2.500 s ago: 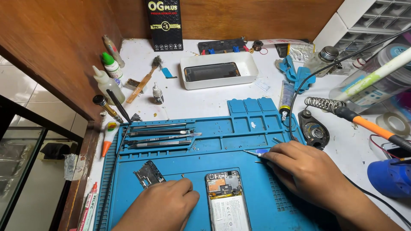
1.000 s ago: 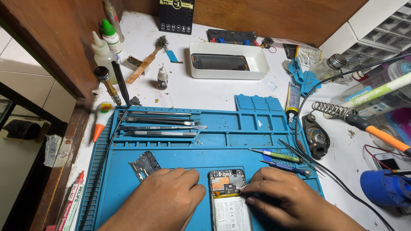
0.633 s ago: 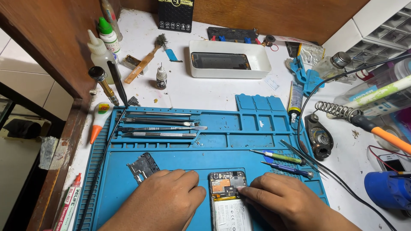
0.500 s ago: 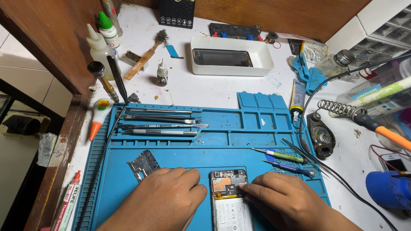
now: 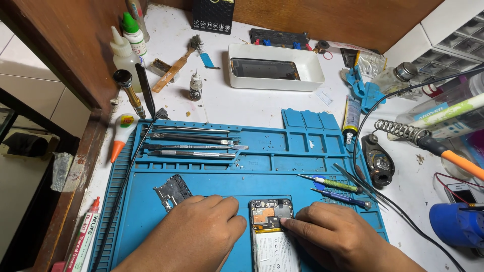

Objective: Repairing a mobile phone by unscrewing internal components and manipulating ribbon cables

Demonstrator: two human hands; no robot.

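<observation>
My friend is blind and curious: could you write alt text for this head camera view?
Two bare hands work on an opened phone lying on a blue repair mat: the right hand presses a fingertip onto its exposed parts, the left hand rests beside it. Screwdrivers, metal tools, bottles and a white tray surround them.

Open blue mat [image 5: 212, 174] above the opened phone [image 5: 272, 236], flanked by shield plate [image 5: 173, 191] left, two screwdrivers [image 5: 335, 190] right.

bright, even overhead light | soft shadows — sharp focus | slight wide-angle edge bending
</observation>
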